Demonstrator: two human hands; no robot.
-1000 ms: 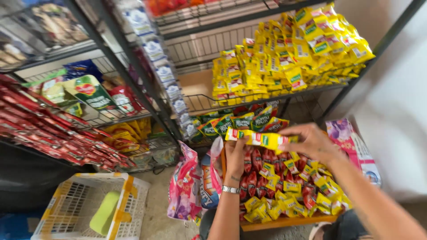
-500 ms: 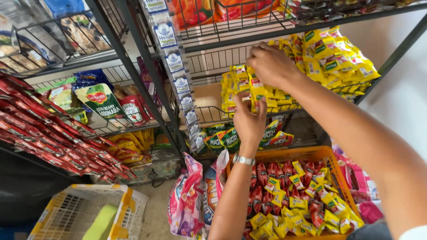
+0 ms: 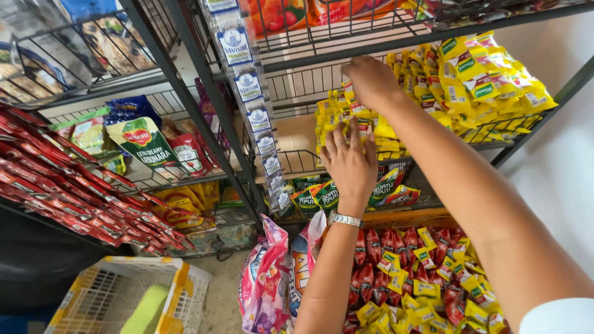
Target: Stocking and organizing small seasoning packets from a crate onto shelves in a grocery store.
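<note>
My left hand point(image 3: 349, 164) rests against the sachet stack point(image 3: 352, 120) on the wire shelf point(image 3: 495, 133); my right hand point(image 3: 371, 80) sits at 1 o'clock from it, higher on the same stack. A second sachet pile point(image 3: 489, 80) lies at 3 o'clock of my right hand. The hanging packet strip point(image 3: 257, 117) runs down the upright at 9 o'clock. The tray of sachets point(image 3: 427, 278) lies at 6 o'clock (below the shelf). The crate point(image 3: 111, 297) sits on the floor at 8 o'clock.
</note>
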